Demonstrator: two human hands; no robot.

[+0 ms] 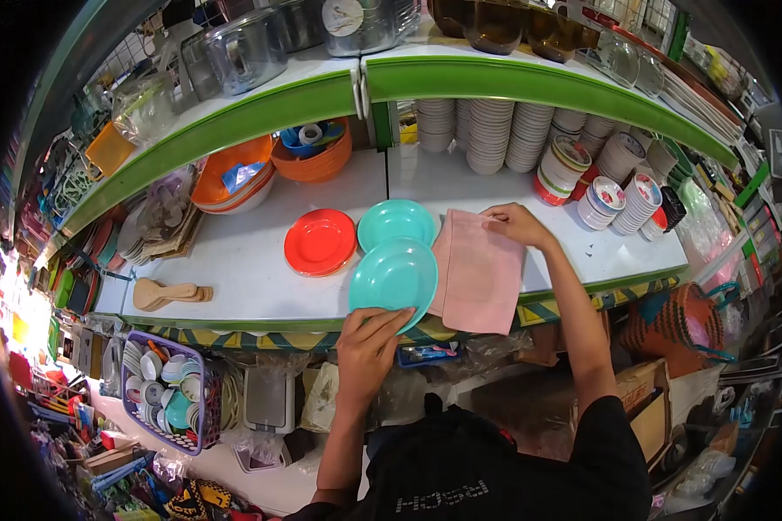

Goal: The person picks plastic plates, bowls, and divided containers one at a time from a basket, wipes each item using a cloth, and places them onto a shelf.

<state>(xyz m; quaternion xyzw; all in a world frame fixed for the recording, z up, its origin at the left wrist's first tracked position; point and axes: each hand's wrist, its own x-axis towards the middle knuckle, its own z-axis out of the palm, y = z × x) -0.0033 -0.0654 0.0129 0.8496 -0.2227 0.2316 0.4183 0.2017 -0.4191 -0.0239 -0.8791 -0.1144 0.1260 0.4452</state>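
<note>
My left hand grips the near rim of a turquoise plate, which is raised and tilted over the shelf's front edge. Behind it another turquoise plate lies on the white shelf. A red plate rests to the left on the same surface. With closed fingers, my right hand holds the upper right part of a pink cloth. The cloth spreads beside the plates and hangs a little past the shelf edge.
Stacked white bowls and printed cups stand at the back right. Orange bowls and wooden spatulas are on the left. A green-edged upper shelf crosses above. Below left is a purple basket of dishes.
</note>
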